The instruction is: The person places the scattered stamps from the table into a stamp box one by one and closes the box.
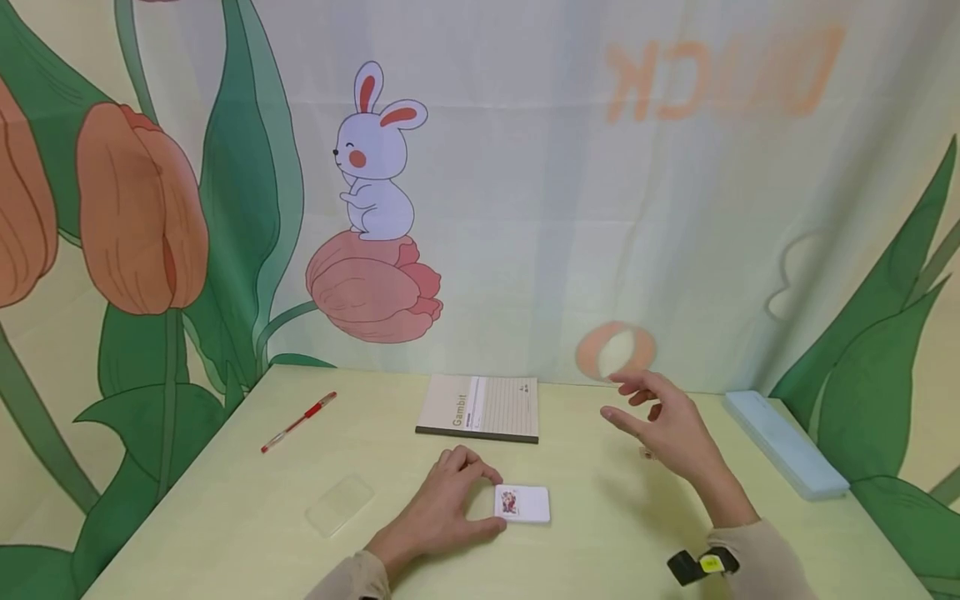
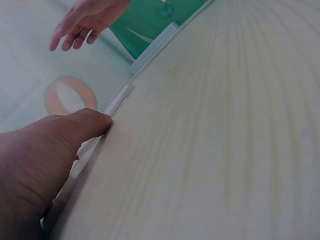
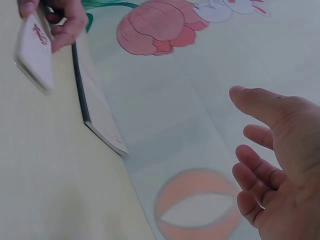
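Observation:
A small white deck of cards with a colourful printed figure lies near the front middle of the table. My left hand holds it at its left end between thumb and forefinger. The deck and those fingers also show at the top left of the right wrist view. Raised over the right part of the table, my right hand holds nothing; its fingers are loosely bent and apart from the thumb. To the left of my left hand lies a clear plastic case.
A notebook marked "Gambit" lies at the table's back middle. A red pen is at the left, and a long pale blue box at the right edge. Behind the table hangs a printed curtain.

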Motion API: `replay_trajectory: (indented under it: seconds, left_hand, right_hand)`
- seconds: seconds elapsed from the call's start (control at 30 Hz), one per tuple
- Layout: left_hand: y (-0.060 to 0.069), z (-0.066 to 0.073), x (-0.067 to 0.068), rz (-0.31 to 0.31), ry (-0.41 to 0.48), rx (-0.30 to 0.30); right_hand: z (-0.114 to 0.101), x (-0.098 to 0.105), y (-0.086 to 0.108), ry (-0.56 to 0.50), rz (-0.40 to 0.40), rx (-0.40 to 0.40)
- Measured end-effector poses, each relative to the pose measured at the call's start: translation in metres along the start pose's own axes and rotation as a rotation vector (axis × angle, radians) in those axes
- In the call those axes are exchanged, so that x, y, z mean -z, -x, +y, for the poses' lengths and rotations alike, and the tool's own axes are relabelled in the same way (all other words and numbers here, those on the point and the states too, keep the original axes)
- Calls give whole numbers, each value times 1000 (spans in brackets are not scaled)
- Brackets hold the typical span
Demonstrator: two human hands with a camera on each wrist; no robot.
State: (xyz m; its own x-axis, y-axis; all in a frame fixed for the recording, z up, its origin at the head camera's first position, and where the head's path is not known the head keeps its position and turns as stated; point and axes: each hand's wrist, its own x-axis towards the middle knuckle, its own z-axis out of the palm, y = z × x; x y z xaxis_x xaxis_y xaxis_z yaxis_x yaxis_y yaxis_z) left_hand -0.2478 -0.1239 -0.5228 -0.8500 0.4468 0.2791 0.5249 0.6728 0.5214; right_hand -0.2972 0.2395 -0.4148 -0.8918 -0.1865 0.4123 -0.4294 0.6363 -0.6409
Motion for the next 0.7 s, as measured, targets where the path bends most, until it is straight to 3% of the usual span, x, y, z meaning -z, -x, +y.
replay_trajectory:
  seconds: [0.4, 0.7]
  left_hand:
    - [-2, -2, -2, 1, -23, -4]
    - [-1, -3, -1, -5, -16, -2]
  right_hand:
    - [29, 36, 2, -33, 3, 2]
    - [66, 41, 6, -49, -44, -60]
